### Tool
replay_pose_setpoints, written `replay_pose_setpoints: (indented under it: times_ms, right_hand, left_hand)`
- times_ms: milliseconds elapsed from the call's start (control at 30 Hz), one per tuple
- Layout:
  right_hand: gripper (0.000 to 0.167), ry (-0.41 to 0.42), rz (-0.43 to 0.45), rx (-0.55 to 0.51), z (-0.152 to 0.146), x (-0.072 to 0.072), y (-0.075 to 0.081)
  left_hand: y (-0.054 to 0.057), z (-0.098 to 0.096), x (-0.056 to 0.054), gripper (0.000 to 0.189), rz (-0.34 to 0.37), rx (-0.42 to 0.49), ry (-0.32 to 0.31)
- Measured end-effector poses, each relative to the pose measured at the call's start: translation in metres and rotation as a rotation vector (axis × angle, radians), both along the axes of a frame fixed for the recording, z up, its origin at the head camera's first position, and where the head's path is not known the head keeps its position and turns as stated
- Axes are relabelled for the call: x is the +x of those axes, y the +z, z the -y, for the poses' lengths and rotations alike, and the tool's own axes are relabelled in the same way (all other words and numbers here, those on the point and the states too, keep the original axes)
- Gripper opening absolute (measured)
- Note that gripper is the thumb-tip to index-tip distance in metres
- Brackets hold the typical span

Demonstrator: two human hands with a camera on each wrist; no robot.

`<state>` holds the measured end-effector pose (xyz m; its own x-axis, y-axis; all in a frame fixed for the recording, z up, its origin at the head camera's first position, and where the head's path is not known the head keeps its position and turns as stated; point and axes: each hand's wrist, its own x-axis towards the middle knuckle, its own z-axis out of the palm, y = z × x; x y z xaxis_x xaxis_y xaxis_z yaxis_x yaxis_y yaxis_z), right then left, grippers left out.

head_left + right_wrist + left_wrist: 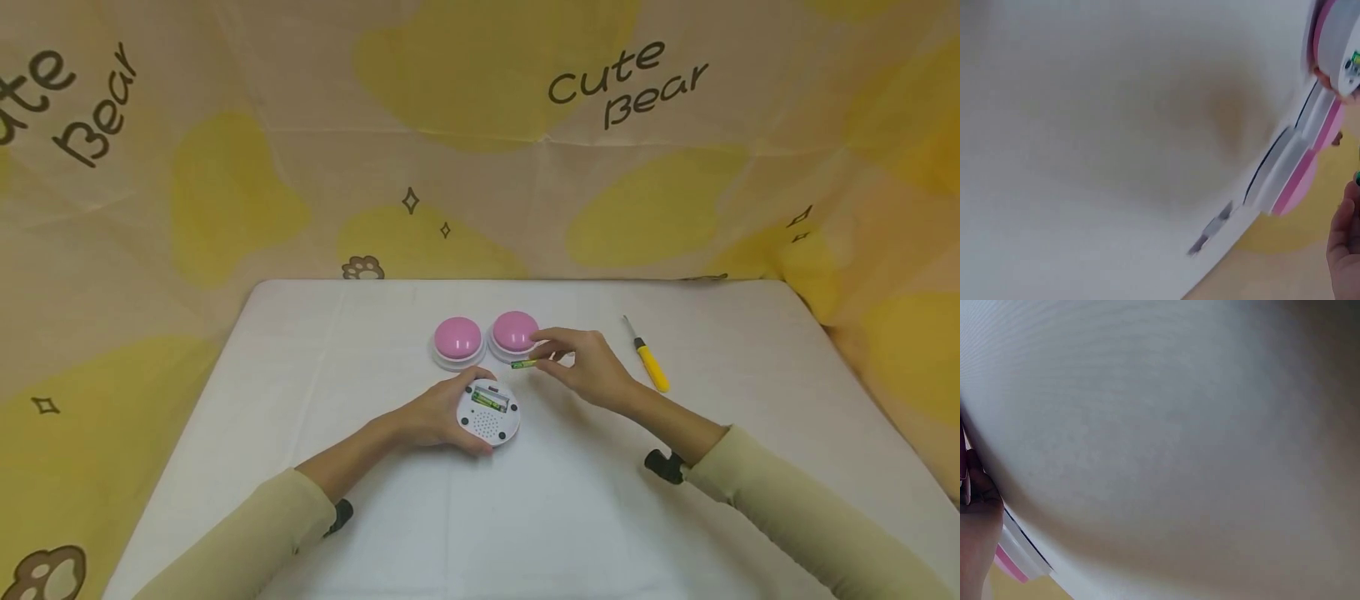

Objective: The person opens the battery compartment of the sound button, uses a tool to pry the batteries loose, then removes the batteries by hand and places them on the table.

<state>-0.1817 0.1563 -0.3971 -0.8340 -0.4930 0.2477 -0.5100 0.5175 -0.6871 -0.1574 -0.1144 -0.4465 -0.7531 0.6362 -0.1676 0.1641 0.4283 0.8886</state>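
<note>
In the head view my left hand grips a round push-button device by its edges, with its white underside turned up. Its battery compartment is uncovered and a green battery lies inside; whether there is a second one I cannot tell. Just above and to the right, my right hand pinches another small green battery between thumb and fingertips, apart from the device. The right wrist view catches the device's side and part of my right hand. The left wrist view shows only a sliver of my left hand.
Two pink-topped push buttons stand side by side behind the device. A yellow-handled screwdriver lies to the right. A small blurred grey piece lies near the buttons. White cloth covers the table; a patterned curtain hangs behind.
</note>
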Motion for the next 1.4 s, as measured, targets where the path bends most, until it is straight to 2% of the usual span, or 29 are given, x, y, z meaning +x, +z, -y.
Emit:
replay_pose_setpoints:
  times_ms: [300, 700, 1033, 1400]
  right_hand:
    - [0.036, -0.146, -0.032, -0.046, -0.025, -0.027, -0.001]
    - [0.033, -0.227, -0.023, -0.053, -0.046, -0.055, -0.018]
    - [0.032, -0.261, 0.074, 0.031, -0.048, -0.068, -0.035]
    - [0.034, -0.221, 0.090, 0.120, -0.047, -0.074, -0.043]
  left_hand:
    - [0.000, 0.001, 0.000, 0.092, 0.002, -0.012, 0.008]
    - [-0.001, 0.000, -0.001, 0.093, 0.008, -0.013, 0.004]
    - [0.000, -0.001, 0.000, 0.093, 0.001, -0.025, 0.010]
    - [-0.001, 0.000, -0.001, 0.092, 0.006, -0.021, 0.004]
